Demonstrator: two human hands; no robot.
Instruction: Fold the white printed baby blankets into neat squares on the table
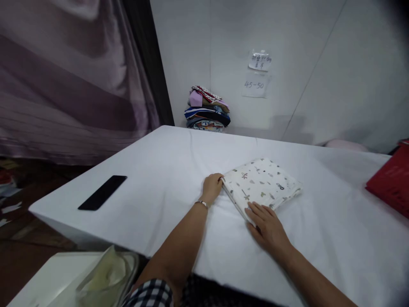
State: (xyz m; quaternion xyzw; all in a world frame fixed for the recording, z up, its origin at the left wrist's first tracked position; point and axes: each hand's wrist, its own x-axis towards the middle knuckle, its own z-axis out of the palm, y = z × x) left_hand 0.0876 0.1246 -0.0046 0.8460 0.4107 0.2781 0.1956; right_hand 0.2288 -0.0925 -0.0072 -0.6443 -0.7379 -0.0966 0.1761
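Observation:
A folded white cloth (260, 181) printed with small leaf, plant and insect shapes lies flat on the white-covered table (153, 170). My left hand (212, 188) is at its left corner, fingers curled round the edge; the fingertips are partly hidden. On the cloth's near corner rests my right hand (267, 226), its fingers stretched out over the print and the thumb beside the near edge.
A black phone-like slab (102, 192) lies at the table's left. Folded fabrics (208, 111) are stacked by the wall beyond the far edge. A red bag-like item (391, 181) sits at the right. Below left stands a pale bin (105, 281) with cloth or plastic inside.

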